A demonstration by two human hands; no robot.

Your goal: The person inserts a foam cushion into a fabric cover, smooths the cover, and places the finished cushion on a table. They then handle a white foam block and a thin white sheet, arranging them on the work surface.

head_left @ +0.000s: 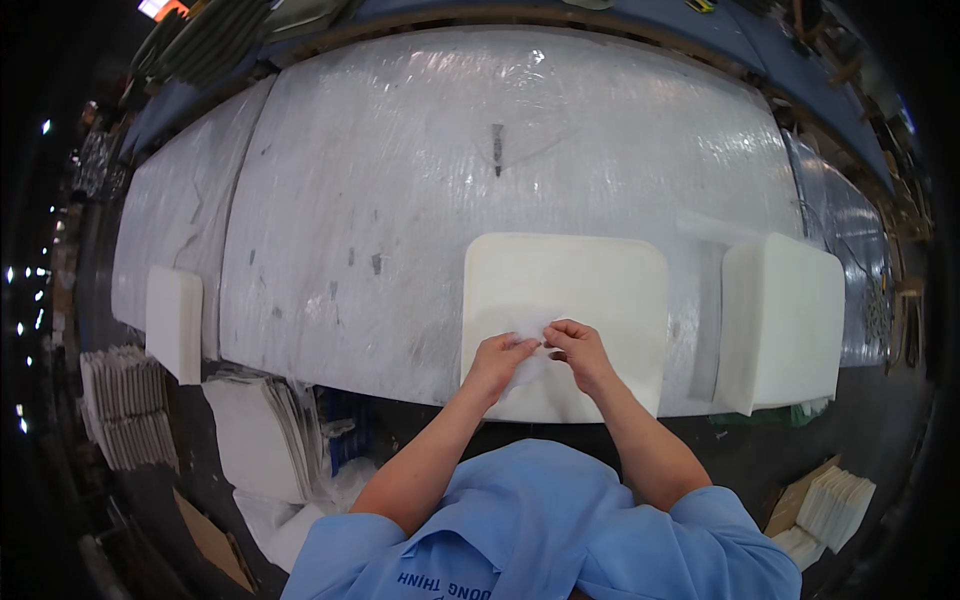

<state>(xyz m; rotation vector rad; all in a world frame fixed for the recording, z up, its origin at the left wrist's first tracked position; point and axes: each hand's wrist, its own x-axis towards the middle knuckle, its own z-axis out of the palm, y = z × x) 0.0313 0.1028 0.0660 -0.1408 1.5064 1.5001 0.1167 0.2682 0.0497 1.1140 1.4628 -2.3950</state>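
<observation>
L hand [494, 364] pinched on a thin translucent white sheet [528, 368]; R hand [582, 352] also pinched on it, fingertips nearly touching L's. Sheet's over the lower part of a white rounded-corner pad [570, 275], flat at near edge of film-covered counter [350, 200]. Another white pad [795, 320] sits to R, apart.

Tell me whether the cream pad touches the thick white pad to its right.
Apart: the head view shows a strip of grey tabletop between the cream pad and the thick white pad.
</observation>
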